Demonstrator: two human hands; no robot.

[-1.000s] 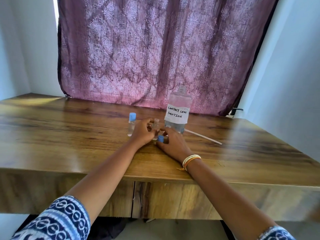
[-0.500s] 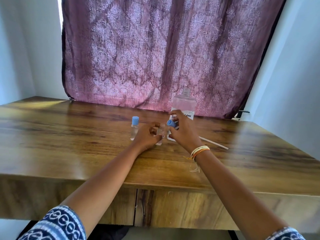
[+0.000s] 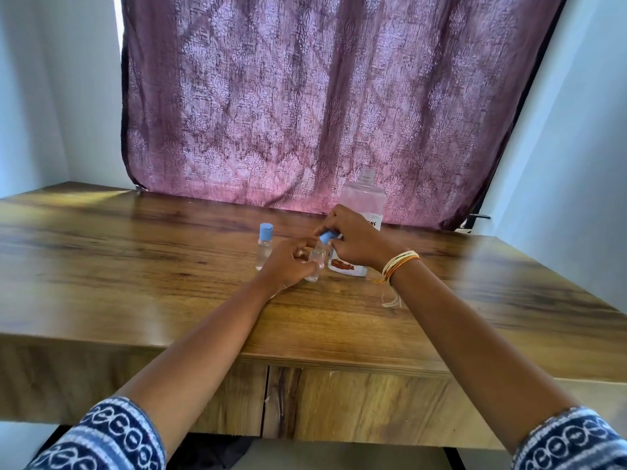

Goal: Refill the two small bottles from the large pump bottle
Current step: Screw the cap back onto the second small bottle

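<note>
A small clear bottle (image 3: 316,262) stands on the wooden table (image 3: 135,266), gripped by my left hand (image 3: 288,264). My right hand (image 3: 354,240) pinches a blue cap (image 3: 326,237) right over that bottle's neck. A second small bottle (image 3: 264,247) with a blue cap on stands upright just left of my left hand. Behind my right hand stands the large clear bottle (image 3: 363,198) with a white label, its neck bare with no pump on it. Its lower half is partly hidden by my right hand.
A purple patterned curtain (image 3: 322,96) hangs along the table's back edge. Pale walls close in on both sides. A drawer front (image 3: 356,401) runs under the near edge of the table.
My right hand picked the blue cap up off the table and carried it up and left, to the top of the small bottle. My left hand kept its hold on that bottle.
</note>
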